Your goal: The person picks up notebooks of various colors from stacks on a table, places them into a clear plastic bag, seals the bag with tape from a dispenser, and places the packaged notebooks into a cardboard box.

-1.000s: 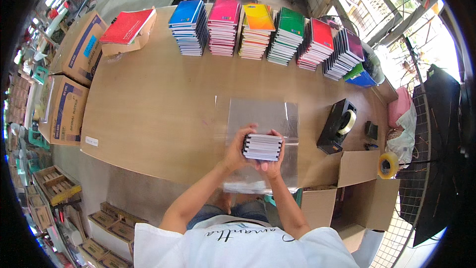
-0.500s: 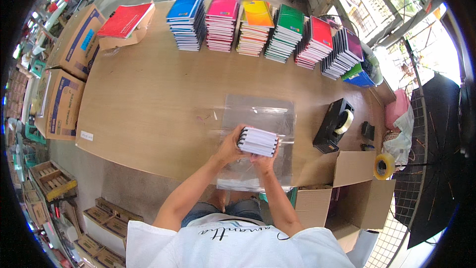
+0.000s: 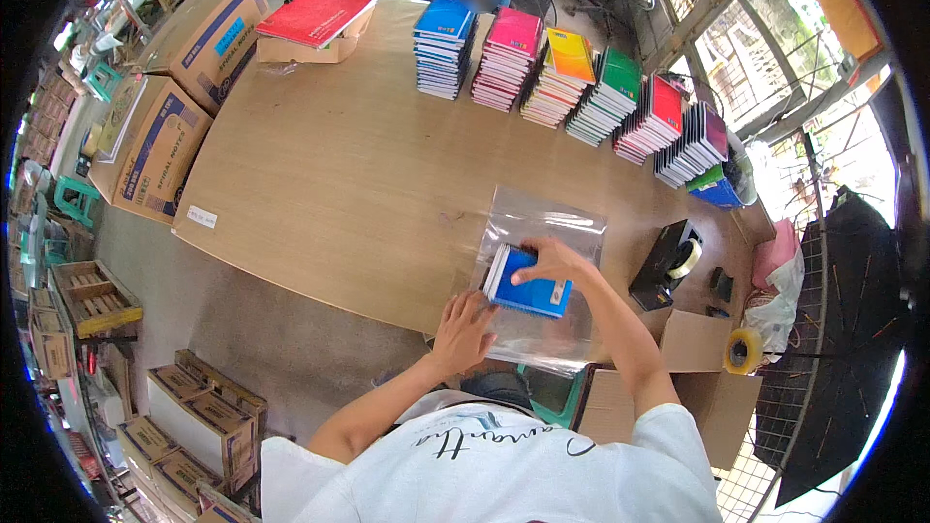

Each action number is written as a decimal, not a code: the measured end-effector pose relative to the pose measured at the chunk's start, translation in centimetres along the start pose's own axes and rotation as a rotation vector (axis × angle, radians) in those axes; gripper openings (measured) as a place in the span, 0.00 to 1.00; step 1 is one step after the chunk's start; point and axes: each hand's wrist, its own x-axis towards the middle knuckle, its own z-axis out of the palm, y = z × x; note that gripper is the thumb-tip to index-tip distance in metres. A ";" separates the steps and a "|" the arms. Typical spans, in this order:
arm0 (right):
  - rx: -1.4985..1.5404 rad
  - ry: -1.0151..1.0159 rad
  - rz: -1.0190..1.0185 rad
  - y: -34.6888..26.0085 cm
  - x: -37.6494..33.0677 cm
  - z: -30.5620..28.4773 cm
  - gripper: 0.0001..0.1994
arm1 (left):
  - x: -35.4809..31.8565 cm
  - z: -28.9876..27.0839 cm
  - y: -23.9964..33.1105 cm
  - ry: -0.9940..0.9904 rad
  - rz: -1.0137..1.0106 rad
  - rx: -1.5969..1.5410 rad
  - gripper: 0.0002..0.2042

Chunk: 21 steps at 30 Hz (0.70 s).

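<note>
A small stack of spiral notebooks with a blue cover on top sits over a clear plastic sheet at the table's near edge. My right hand grips it from above, thumb across the blue cover and fingers over the far side. Just to the near left, my left hand is open, its fingers stretched toward the spiral-edged side; whether a fingertip touches the stack I cannot tell.
Along the far edge stand colour-sorted notebook piles, including a blue pile and a purple pile. At right are a black tape dispenser, a yellowish tape roll and an open carton. Cartons stand left of the table.
The notebook stack, earlier held between both hands with page edges up, now has its blue cover upward. My left hand has come off it. The whole view has shifted.
</note>
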 end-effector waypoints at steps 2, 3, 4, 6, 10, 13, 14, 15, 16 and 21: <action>-0.013 0.055 0.046 -0.1 1.2 -0.4 0.41 | -0.6 0.0 -0.2 0.018 0.008 -0.007 0.26; -0.002 0.054 0.056 -0.3 1.3 -1.0 0.41 | -0.8 0.0 -0.3 0.028 0.014 -0.013 0.26; 0.010 0.053 0.068 -0.6 1.3 -1.5 0.40 | -0.9 0.1 -0.4 0.031 0.012 -0.018 0.26; -0.056 0.046 0.040 -0.4 1.9 -1.3 0.40 | -1.2 0.2 -0.5 0.028 0.005 -0.029 0.26; -0.103 0.039 0.015 0.1 2.8 -0.4 0.40 | -1.3 0.4 -0.7 0.036 -0.004 -0.036 0.26; -0.142 -0.028 0.047 -1.1 3.0 -0.6 0.41 | -1.5 0.4 -0.7 0.043 -0.003 -0.047 0.26; -0.161 -0.020 0.041 -1.4 3.0 -0.6 0.41 | -1.5 0.4 -0.8 0.045 -0.003 -0.052 0.26; -0.179 -0.010 0.034 -1.7 3.0 -0.8 0.41 | -1.4 0.3 -0.8 0.046 0.001 -0.056 0.26; -0.197 0.002 0.028 -1.8 3.0 -0.8 0.41 | -1.4 0.3 -0.8 0.046 0.000 -0.056 0.26; -0.204 0.111 -0.030 -0.2 3.5 -0.2 0.39 | -1.4 0.2 -0.8 0.026 0.002 -0.058 0.26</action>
